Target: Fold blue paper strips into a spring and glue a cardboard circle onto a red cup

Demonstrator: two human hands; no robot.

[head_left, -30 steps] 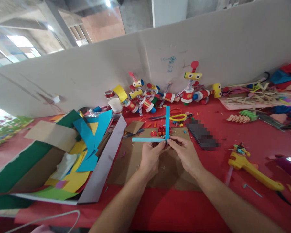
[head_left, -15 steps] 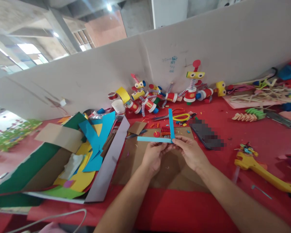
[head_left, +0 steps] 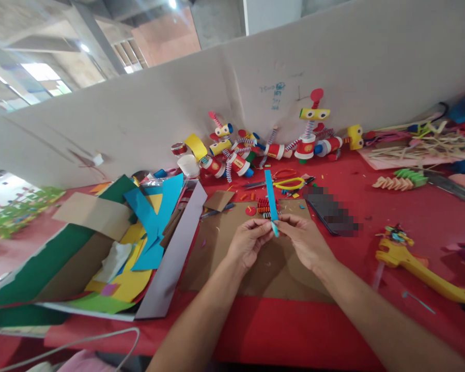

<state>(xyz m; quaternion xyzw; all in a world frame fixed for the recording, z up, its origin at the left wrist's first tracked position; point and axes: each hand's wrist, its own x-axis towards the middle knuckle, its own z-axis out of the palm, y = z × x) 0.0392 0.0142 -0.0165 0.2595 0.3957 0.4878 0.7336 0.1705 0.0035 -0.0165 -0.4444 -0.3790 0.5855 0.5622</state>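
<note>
Between my two hands I hold blue paper strips (head_left: 270,194) above a brown cardboard sheet (head_left: 220,263). One strip length stands up, pointing away from me; a short lighter end shows below my fingertips. My left hand (head_left: 250,243) pinches the strips at their lower end. My right hand (head_left: 300,240) pinches the same spot from the other side, its thumb and fingers closed. Just behind the strips lie red folded paper springs (head_left: 262,206) and a small red paper disc (head_left: 250,211).
An open box of coloured paper (head_left: 170,258) stands at left. Paper-cup figures (head_left: 305,147) line the back by a white partition (head_left: 139,124). Yellow-handled scissors (head_left: 289,184), a dark phone (head_left: 329,212) and a yellow glue gun (head_left: 426,274) lie on the red table (head_left: 356,196).
The strip length that stuck out to the left no longer does; it seems folded around at the joint. My left hand's fingers have come up to the joint.
</note>
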